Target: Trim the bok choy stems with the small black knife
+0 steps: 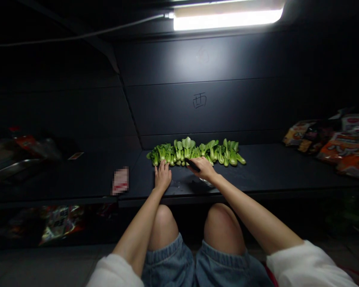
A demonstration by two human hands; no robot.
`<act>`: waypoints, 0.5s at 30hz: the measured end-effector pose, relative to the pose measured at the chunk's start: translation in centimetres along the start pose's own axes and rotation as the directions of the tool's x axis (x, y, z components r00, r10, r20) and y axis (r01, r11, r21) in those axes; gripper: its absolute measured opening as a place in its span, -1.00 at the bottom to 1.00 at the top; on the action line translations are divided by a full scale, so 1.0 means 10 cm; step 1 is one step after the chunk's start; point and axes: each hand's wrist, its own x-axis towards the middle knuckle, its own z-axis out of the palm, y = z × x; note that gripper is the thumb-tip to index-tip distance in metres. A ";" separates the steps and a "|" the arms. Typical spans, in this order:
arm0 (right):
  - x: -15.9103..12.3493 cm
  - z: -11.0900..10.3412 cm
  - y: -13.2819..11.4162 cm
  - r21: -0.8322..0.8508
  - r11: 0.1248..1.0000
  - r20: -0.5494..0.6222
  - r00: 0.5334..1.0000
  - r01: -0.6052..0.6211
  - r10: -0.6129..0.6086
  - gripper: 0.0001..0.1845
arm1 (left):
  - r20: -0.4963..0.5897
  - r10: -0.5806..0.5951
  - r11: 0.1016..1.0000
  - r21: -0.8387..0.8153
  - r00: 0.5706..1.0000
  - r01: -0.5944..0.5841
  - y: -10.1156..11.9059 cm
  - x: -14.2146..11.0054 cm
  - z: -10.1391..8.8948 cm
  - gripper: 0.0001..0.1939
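Observation:
A row of green bok choy (188, 148) lies along the back of the dark shelf, leaves toward the back panel and pale stem ends toward me. My left hand (162, 176) rests palm down on the shelf, fingers spread, its fingertips at the stem ends on the left. In my right hand (206, 168) is a slim black object (192, 164), held in front of the middle of the row; its kind is unclear. Just below that hand, a small shiny clear thing (207, 182) sits on the shelf, partly hidden by the wrist.
Bagged snacks (347, 151) are piled at the right end of the shelf (266, 167). At left are a blurred-out card (120, 181), a small card (75, 156) and blurry packages (30, 143). More packets (60, 221) lie below. A tube light (227, 18) shines overhead.

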 end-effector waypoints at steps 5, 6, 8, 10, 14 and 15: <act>-0.15 -0.11 0.24 0.164 0.974 -0.159 0.970 -0.157 0.183 -0.66 | -0.011 -0.001 1.000 -0.015 1.000 0.001 0.03 0.02 0.04 -0.56; -0.19 -0.13 0.30 0.195 0.962 -0.184 0.956 -0.190 0.226 -0.64 | -0.014 -0.004 1.000 -0.020 1.000 0.003 0.04 0.03 0.04 -0.56; -0.27 -0.15 0.41 0.253 0.934 -0.226 0.923 -0.253 0.311 -0.58 | -0.018 -0.011 1.000 -0.027 1.000 0.011 0.06 0.03 0.05 -0.56; -0.35 -0.16 0.53 0.323 0.890 -0.271 0.869 -0.322 0.413 -0.50 | -0.022 -0.018 0.999 -0.028 1.000 0.017 0.08 0.04 0.05 -0.56; -0.49 -0.16 0.74 0.497 0.789 -0.409 0.705 -0.360 0.579 -0.26 | -0.031 -0.002 1.000 -0.027 1.000 0.001 0.14 0.04 0.05 -0.56; -0.51 -0.16 0.78 0.527 0.775 -0.429 0.678 -0.349 0.597 -0.22 | -0.035 0.005 1.000 -0.027 0.999 -0.006 0.15 0.04 0.05 -0.56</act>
